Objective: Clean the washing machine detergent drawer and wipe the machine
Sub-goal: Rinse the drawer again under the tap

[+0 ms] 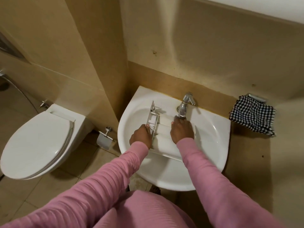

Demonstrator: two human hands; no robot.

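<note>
The white detergent drawer lies across the basin of the white sink, its front panel turned to the left. My left hand grips that front panel near its lower end. My right hand rests on the drawer's compartments directly below the chrome tap, fingers reaching down into the drawer. Whether water runs from the tap is hard to tell. Pink sleeves cover both arms.
A black-and-white checked cloth hangs on a wall holder right of the sink. A closed white toilet stands at the left, with a paper holder on the wall between it and the sink. Beige tiled walls surround everything.
</note>
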